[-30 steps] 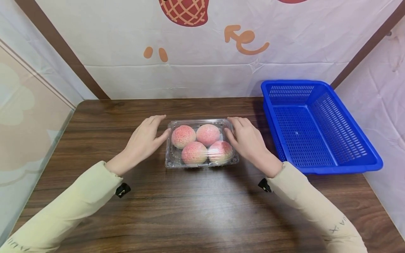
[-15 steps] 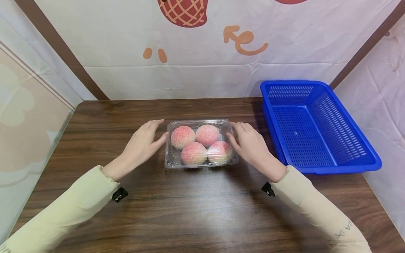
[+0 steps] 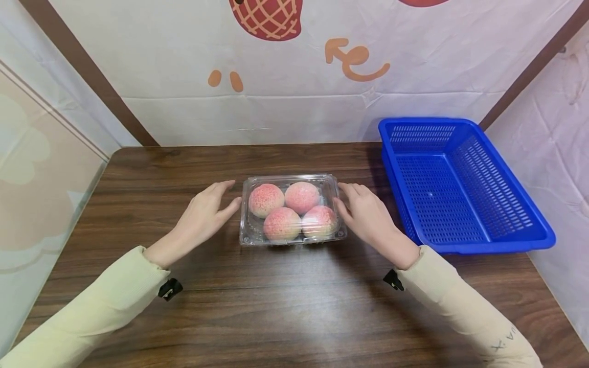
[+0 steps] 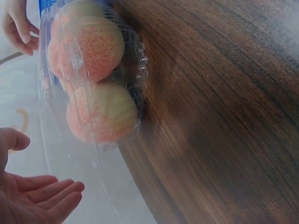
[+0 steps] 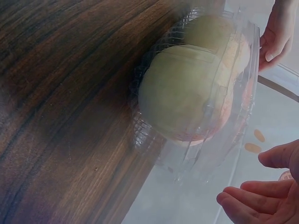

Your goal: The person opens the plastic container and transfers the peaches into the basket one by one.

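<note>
Clear peach box [image 3: 254, 229] btwn hands [image 3: 200, 214], blue basket [image 3: 483, 249] past R one [image 3: 368, 213]

The person wears a long, pale cream, slightly greenish cloth left sleeve [image 3: 101, 302] and a matching cream cloth right sleeve [image 3: 462, 302], both softly wrinkled. The right one carries dark letter-like marks [image 3: 497, 347], on its side toward the wooden table's [image 3: 285, 322] right edge. At each cuff sits a small, angular black piece [image 3: 170, 289]. The left hand [image 3: 200, 214] and right hand [image 3: 366, 213] are bare.
</note>
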Demonstrator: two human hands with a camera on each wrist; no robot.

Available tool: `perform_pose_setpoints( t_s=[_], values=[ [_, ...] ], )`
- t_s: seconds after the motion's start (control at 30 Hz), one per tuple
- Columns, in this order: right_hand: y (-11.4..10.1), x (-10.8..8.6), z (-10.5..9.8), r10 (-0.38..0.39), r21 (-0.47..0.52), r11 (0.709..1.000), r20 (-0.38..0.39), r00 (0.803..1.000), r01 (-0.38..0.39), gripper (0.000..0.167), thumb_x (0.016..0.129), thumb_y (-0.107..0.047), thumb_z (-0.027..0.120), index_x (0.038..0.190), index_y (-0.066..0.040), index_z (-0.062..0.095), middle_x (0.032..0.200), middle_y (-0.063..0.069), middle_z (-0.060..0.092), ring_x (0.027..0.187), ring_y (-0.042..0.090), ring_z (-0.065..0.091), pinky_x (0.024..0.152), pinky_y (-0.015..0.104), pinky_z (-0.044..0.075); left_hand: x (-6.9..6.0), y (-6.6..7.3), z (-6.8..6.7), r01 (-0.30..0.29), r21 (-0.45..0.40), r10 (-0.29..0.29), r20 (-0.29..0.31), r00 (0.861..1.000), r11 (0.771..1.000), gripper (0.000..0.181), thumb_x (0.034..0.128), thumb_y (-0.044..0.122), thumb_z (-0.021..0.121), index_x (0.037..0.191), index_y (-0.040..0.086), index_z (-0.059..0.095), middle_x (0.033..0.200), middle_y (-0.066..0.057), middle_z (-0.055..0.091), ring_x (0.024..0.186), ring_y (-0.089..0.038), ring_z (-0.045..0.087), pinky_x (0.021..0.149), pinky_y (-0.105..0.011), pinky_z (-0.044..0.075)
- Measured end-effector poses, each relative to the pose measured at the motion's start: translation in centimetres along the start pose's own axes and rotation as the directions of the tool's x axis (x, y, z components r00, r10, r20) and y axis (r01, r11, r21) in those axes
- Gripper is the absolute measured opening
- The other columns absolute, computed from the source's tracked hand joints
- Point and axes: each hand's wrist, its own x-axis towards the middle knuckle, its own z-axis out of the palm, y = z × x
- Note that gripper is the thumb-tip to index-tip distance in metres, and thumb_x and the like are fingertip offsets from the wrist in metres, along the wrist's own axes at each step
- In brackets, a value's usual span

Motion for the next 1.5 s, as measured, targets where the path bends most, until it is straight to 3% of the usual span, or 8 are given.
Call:
perform_pose_setpoints(
  t_s=[0.83, 1.27, 1.5],
  values=[
    [0.9, -1.1, 1.0, 0.068, 0.083, 0.994, 0.011, 0.998, -0.069, 0.033, 0.088, -0.018, 0.057, 0.11, 0.005, 0.06, 0.101, 0.017, 0.063, 0.094, 0.029, 0.059, 0.081, 0.041, 0.049, -0.8, -1.1, 1.1, 0.084, -0.118, -0.077, 0.059, 0.995, 0.989, 0.046, 0.094, 0.028, 0.045, 0.126, -0.005, 0.047, 0.113, -0.022, 0.058, 0.104, -0.034, 0.054, 0.086, -0.047, 0.045],
    [1.4, -1.5, 1.7, 0.162, 0.181, 0.97, 0.029, 0.986, -0.164, 0.029, 0.087, -0.016, 0.059, 0.107, 0.004, 0.063, 0.086, 0.011, 0.064, 0.075, 0.022, 0.061, 0.067, 0.036, 0.051, -1.1, -1.4, 1.5, 0.137, -0.189, -0.122, 0.09, 0.988, 0.972, 0.044, 0.0942, 0.025, 0.045, 0.123, -0.008, 0.049, 0.107, -0.023, 0.061, 0.097, -0.034, 0.058, 0.084, -0.045, 0.047],
    [1.7, -1.7, 2.1, 0.197, 0.226, 0.953, 0.042, 0.979, -0.202, 0.028, 0.086, -0.014, 0.059, 0.104, 0.007, 0.063, 0.082, 0.011, 0.064, 0.071, 0.021, 0.061, 0.065, 0.033, 0.053, -1.3, -1.4, 1.6, 0.188, -0.214, -0.162, 0.131, 0.978, 0.959, 0.043, 0.0944, 0.025, 0.045, 0.123, -0.007, 0.049, 0.101, -0.02, 0.063, 0.09, -0.03, 0.061, 0.075, -0.04, 0.05]
  ],
)
